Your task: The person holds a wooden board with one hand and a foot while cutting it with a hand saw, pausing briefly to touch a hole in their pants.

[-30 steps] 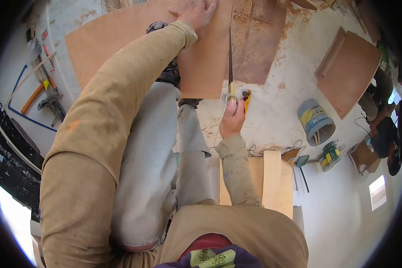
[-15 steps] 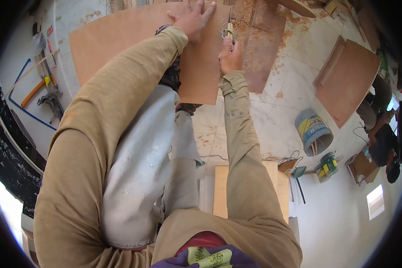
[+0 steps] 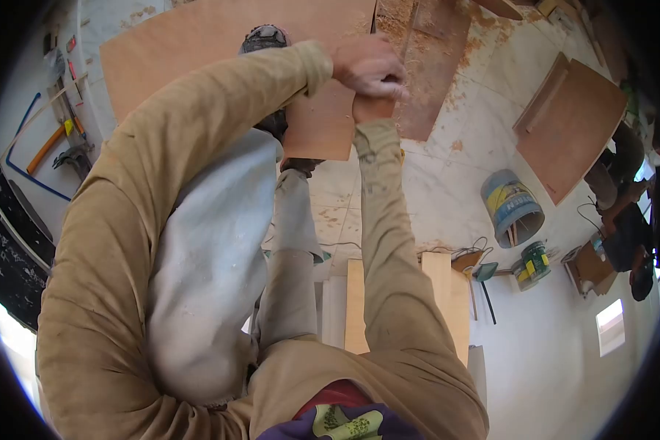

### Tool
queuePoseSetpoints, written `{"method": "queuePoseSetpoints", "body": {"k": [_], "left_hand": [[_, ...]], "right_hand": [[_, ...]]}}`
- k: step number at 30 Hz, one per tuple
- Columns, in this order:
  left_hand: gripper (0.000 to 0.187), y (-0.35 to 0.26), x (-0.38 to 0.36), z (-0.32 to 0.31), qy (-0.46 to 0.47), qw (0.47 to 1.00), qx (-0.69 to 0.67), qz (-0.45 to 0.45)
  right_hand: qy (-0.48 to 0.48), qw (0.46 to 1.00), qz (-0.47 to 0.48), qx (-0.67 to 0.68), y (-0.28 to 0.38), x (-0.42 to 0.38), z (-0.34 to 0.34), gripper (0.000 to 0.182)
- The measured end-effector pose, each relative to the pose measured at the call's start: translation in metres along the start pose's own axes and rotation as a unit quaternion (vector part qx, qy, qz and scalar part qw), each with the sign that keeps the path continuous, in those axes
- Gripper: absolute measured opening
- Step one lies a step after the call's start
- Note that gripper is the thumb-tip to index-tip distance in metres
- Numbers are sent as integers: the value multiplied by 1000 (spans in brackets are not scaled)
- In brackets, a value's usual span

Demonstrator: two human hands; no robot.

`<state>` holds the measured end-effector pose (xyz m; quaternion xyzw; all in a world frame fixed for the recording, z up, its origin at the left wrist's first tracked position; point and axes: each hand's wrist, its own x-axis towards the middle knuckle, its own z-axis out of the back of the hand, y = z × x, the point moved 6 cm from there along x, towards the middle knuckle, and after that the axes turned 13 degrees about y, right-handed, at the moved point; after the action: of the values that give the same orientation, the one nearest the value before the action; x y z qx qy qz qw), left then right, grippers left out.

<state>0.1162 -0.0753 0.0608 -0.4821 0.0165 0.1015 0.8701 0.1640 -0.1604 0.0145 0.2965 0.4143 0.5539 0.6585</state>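
Observation:
A large brown plywood sheet (image 3: 191, 44) lies under my hands, with my shoe (image 3: 264, 38) on top of it. My left hand (image 3: 365, 66) is closed, its fingers curled over the top of my right hand. Below it, my right hand (image 3: 375, 108) is mostly covered, with only the back near the wrist showing. A thin dark blade (image 3: 375, 16) sticks out beyond the hands along the sheet's right edge; its light wooden handle is hidden by them. What the left fingers grip, I cannot tell.
Wood shavings (image 3: 396, 18) lie over a second brown board (image 3: 436, 81) on the right. Another panel (image 3: 572, 128), a blue bucket (image 3: 512, 205) and a green can (image 3: 535, 260) stand further right. A hammer (image 3: 48, 150) and other tools lie at left. A person's legs (image 3: 623, 161) show at far right.
My left hand has left its flat, spread position on the sheet and moved right onto my right hand, closing there. The light tool handle, visible before, is now covered. The view has shifted slightly.

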Motion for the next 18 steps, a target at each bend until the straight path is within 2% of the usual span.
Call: {"method": "queuePoseSetpoints", "body": {"k": [1,3,4,5,6,7,8,11,13,14,15,16,18], "left_hand": [[45,21,9,9,-11,999,32,23],[43,9,13,4,16,999,-17,24],[42,-4,11,2,26,998,-44,25],[38,-31,1,-14,4,998,-63,-24],[37,-70,-7,-27,84,996,-39,-4],[38,-113,-20,-33,59,997,-34,-34],[39,-145,-28,-44,111,991,-71,-29],[36,-152,-28,-46,133,985,-100,-36],[34,-84,-8,-26,66,998,-14,-2],[34,-31,4,-22,0,1000,-18,20],[35,13,11,-9,-124,992,19,-8],[36,42,26,8,0,997,55,60],[37,36,26,5,37,997,29,63]], "right_hand": [[9,998,12,-60,-15,12,-3,28],[35,983,33,-175,-26,23,-5,25],[40,999,13,-13,-15,-2,5,24],[31,999,-21,-24,-1,-46,12,26],[10,989,-108,104,24,-82,22,31],[49,993,-98,-42,49,-117,33,39],[53,992,-105,-45,53,-121,38,40],[65,988,-136,-44,71,-129,41,45],[59,986,-152,37,43,-96,27,41],[53,991,-123,-14,4,-52,11,36],[44,992,-95,-66,-31,-6,-5,32],[35,993,-92,-58,-31,14,-6,32],[29,993,-63,-92,-41,25,-12,31]]}}
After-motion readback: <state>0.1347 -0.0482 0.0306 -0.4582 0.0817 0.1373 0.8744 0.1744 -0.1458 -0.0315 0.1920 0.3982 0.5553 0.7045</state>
